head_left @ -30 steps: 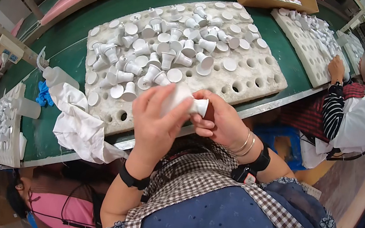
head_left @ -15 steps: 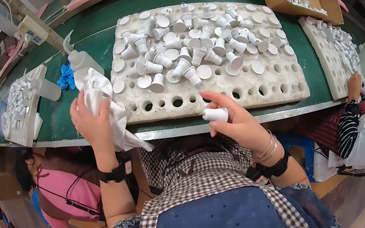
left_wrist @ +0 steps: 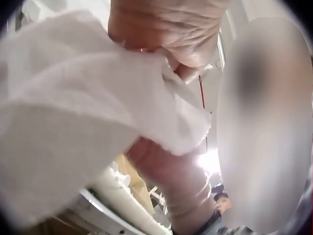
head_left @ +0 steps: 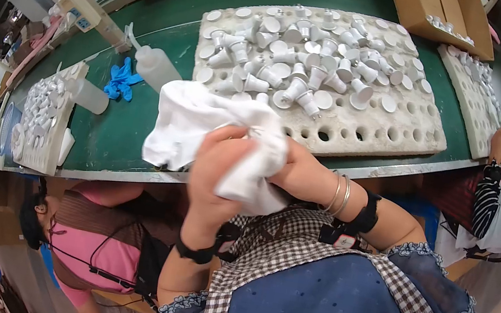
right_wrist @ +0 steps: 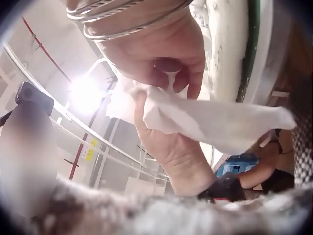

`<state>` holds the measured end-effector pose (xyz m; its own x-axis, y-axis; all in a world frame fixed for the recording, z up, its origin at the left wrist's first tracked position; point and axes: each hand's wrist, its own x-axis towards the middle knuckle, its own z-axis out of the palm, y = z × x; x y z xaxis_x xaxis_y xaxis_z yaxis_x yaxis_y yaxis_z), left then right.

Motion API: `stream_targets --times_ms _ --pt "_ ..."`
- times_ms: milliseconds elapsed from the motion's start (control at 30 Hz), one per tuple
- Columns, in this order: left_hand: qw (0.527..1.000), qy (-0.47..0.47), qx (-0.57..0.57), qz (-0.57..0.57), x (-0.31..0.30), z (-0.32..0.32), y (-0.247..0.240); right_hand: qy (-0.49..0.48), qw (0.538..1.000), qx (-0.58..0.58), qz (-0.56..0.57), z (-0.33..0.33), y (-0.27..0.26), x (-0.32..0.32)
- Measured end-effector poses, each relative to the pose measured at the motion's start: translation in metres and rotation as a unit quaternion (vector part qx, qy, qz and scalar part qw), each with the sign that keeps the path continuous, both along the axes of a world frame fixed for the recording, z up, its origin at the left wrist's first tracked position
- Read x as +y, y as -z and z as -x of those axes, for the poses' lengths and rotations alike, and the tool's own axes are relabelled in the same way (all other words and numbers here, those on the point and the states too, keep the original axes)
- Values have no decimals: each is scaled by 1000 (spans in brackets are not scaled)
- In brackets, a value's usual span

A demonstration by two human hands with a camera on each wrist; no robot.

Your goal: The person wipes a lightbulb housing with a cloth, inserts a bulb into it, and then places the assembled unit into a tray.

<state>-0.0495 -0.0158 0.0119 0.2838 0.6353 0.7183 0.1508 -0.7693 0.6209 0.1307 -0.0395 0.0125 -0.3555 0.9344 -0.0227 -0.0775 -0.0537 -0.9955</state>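
Observation:
In the head view a white cloth [head_left: 193, 123] is bunched between the two hands above the table's front edge. The left hand [head_left: 216, 170] grips it from the left, fingers curled. Behind the cloth the right hand [head_left: 296, 168] is partly covered. The right wrist view shows a small white cup-shaped piece [right_wrist: 167, 64] in the right hand [right_wrist: 171, 54], its flat end outward and its other end at the cloth [right_wrist: 195, 120]. The left hand [right_wrist: 171, 152] meets the cloth from the opposite side. Many such pieces [head_left: 296, 89] lie on a pale board with holes [head_left: 368, 137].
Left on the green table [head_left: 121, 147] are a blue glove [head_left: 122, 79], a squeeze bottle [head_left: 155, 67], a white cup [head_left: 91, 96] and a smaller loaded board [head_left: 42, 120]. A carton [head_left: 446, 17] and another board [head_left: 465, 100] are right. People are seated on both sides.
The left hand has lifted the cloth off the table and brought it rightward to the right hand. The white piece, plainly visible before in the right hand, is now hidden in the head view.

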Motion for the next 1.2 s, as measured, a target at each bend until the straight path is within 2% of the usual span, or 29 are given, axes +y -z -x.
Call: stream_targets --times_ms 33,67,100,133,167,233,300,333,367,400,433,467,500,533,567,600,633,700,767,800,867,900,967,1000,1067,1133,1167,1200 --pt "996 32 49 -64 5 -6 -1 26 1000 -3 0 4 -7 2" --pt "996 -23 40 -77 8 -10 5 -13 998 15 59 2 -7 10" --pt "996 -22 41 -77 8 -10 10 -52 991 33 117 1 -7 15" --pt "996 -77 15 -52 8 -9 15 -61 993 77 63 9 6 15" --pt "991 -133 -11 -27 8 -9 19 -67 980 154 106 15 9 12" --pt "990 -131 -35 -46 15 -9 21 -52 958 197 199 21 14 17" --pt "982 -183 -44 5 23 -4 27 -56 961 180 200 25 14 23" --pt "952 -293 -78 -31 36 3 44 -42 967 136 212 16 9 20" --pt "919 -341 -140 140 39 13 27 -70 962 159 212 1 -1 17" --pt "920 -382 79 -35 58 67 64 -51 969 136 200 -18 -14 17" --pt "826 -467 263 -175 53 77 42 -29 975 112 190 -37 -27 16" --pt "891 -441 -107 24 61 65 24 17 980 82 182 -65 -40 17" --pt "862 -461 -190 92 66 67 8 59 982 52 174 -99 -56 19" --pt "863 -482 -131 72 66 68 -3 116 979 -46 159 -134 -72 23" --pt "871 -479 -90 60 70 74 -3 202 968 -58 139 -163 -85 28" --pt "887 -453 -67 67 73 75 -2 278 952 -6 126 -206 -75 40" --pt "901 -427 -41 73 75 76 -1 320 944 -23 81 -250 -77 49" --pt "898 -424 -41 109 77 83 16 381 919 -4 99 -330 -94 72" --pt "894 -423 -40 145 79 79 22 375 926 43 -12 -398 -109 98" --pt "898 -415 -41 138 76 73 21 377 925 42 -12 -392 -123 100" --pt "902 -408 -27 141 70 70 19 518 850 -42 -87 -382 -152 111" --pt "901 -410 -26 142 71 72 20 516 851 -41 -86 -386 -148 114" --pt "897 -433 69 57 67 83 25 459 886 -19 -59 -389 -129 122" --pt "894 -439 73 58 61 85 23 453 889 -56 -35 -363 -122 115" --pt "882 -452 132 -35 54 80 8 352 918 -180 -16 -325 -102 99" --pt "898 -424 112 -32 46 73 -4 293 912 -286 -34 -285 -81 75" --pt "913 -398 84 -33 44 71 -7 294 884 -361 -46 -263 -74 62" --pt "917 -382 103 -56 42 73 -8 284 855 -427 -81 -248 -65 50"
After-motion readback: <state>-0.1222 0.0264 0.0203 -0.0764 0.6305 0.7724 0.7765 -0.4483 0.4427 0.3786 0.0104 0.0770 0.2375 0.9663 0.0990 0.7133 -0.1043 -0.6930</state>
